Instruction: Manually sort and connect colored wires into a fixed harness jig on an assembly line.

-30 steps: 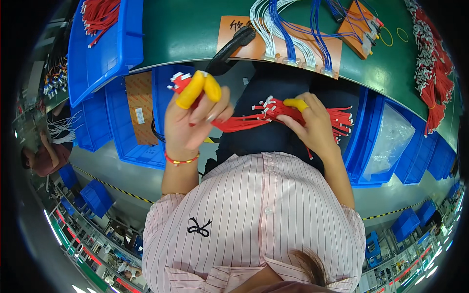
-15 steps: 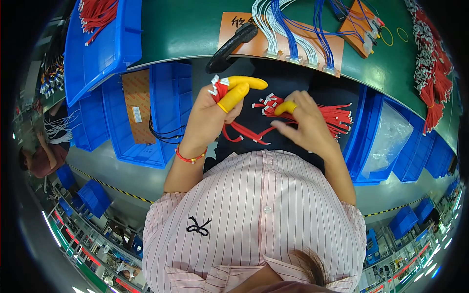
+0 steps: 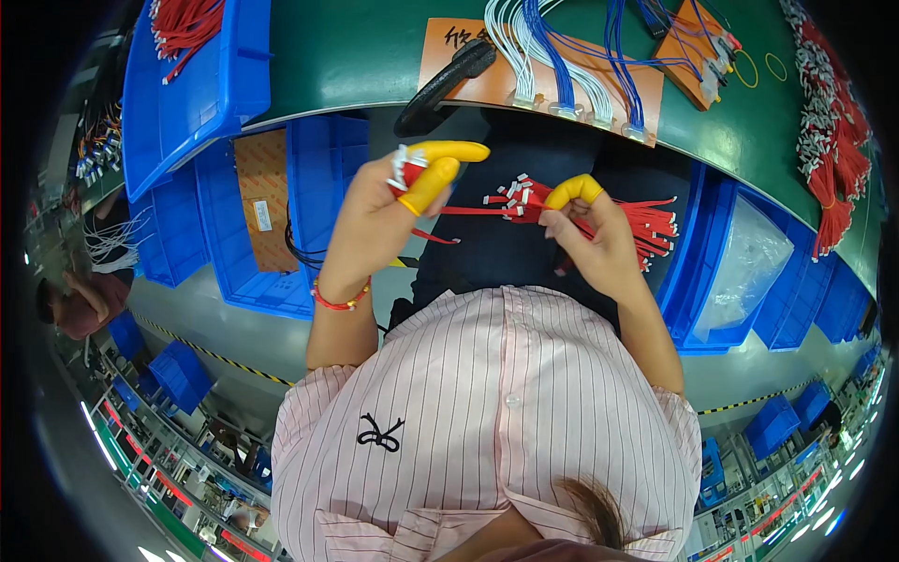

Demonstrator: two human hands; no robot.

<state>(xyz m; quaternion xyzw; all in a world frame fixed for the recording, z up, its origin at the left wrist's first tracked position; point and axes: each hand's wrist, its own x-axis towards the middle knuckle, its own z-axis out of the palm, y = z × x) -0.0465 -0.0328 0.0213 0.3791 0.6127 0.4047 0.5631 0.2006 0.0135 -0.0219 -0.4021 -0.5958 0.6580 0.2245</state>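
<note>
My left hand (image 3: 379,217), with yellow finger cots on thumb and forefinger, pinches the white-connector ends of a few red wires (image 3: 468,210) below the bench edge. Those wires stretch right to my right hand (image 3: 592,236), which also wears a yellow cot and grips them. Behind my right hand a bundle of red wires with white connectors (image 3: 637,223) lies on my dark lap.
The green bench (image 3: 356,56) carries an orange board (image 3: 510,75) with blue and white wire harnesses, a black tool handle (image 3: 440,84) and red wire piles (image 3: 838,140). Blue bins (image 3: 187,84) stand left, right and below. Another person (image 3: 80,304) sits far left.
My left hand moved up and right, then settled with the wire ends pinched. My right hand closed on the wires, which now run taut between both hands.
</note>
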